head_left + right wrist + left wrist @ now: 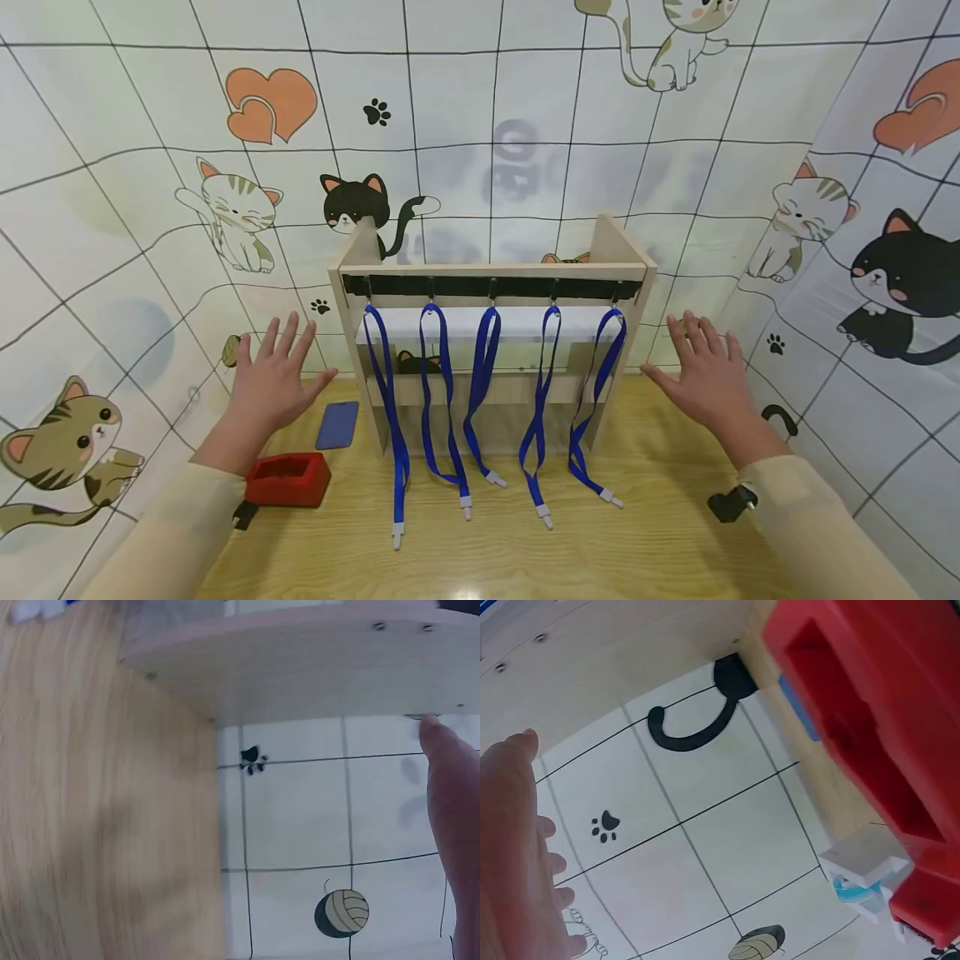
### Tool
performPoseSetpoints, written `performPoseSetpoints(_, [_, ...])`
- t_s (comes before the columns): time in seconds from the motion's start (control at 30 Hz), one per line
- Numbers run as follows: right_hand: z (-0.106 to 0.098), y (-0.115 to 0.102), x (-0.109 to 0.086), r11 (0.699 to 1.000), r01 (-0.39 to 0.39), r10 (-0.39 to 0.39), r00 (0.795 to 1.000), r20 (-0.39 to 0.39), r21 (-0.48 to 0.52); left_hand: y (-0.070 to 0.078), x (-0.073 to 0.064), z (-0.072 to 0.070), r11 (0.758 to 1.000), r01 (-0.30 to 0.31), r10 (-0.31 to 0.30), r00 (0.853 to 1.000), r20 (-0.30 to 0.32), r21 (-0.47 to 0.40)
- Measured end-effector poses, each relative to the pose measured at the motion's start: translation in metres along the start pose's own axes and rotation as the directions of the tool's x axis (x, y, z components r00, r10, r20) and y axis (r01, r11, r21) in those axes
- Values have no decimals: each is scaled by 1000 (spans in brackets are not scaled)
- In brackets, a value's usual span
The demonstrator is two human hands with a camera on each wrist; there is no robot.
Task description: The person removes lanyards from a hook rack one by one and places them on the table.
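My left hand (272, 379) is held out with fingers spread, left of a small wooden rack (495, 271), touching nothing. On the rack's other side, my right hand (705, 375) is also spread and holds nothing. Several blue lanyards (483, 358) with white clips hang from hooks along the rack's black strip (457, 286), their lower ends reaching down in front. Nearest my left hand are a flat blue rectangle (337, 425) and a red block-like holder (288, 481) with a hollow top. This holder (855, 712) looms large in the left wrist view.
The rack stands on a wood-grain table (510, 567) close to a tiled-pattern wall covering (465, 100) with cartoon cats. A white shelf panel (510, 323) lies behind the lanyards. Part of a white piece with a turquoise band (862, 881) shows beside the red holder.
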State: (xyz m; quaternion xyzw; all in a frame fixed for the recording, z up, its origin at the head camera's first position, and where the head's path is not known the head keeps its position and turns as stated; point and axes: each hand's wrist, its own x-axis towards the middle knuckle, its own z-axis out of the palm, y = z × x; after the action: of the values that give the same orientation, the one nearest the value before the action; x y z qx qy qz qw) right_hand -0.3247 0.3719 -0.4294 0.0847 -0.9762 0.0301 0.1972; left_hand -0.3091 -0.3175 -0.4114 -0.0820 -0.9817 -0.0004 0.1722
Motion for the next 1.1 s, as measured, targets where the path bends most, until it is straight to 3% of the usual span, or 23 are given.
performPoseSetpoints(0.2, [-9, -14, -9, 995, 68, -59, 992, -115, 78, 6, 2, -16, 994, -5, -2, 998, -62, -110])
performPoseSetpoints(0.37, [-14, -35, -19, 973, 114, -55, 960, -276, 203, 14, 5, -37, 979, -62, 30, 986, -163, -194])
performPoseSetpoints(0.53, [-21, -65, -30, 897, 144, 45, 911, -410, 419, 19, 10, -57, 939, -162, 72, 956, -285, -303])
performPoseSetpoints(0.8, [-17, -113, -44, 759, 125, 232, 865, -445, 639, 26, 21, -74, 871, -276, 108, 914, -391, -405])
performPoseSetpoints(0.93, [-12, -131, -46, 731, 145, 263, 841, -472, 667, 32, 24, -79, 838, -315, 111, 898, -425, -446])
performPoseSetpoints(1.1, [-3, -148, -49, 719, 168, 286, 813, -507, 674, 40, 30, -84, 795, -358, 111, 880, -463, -490])
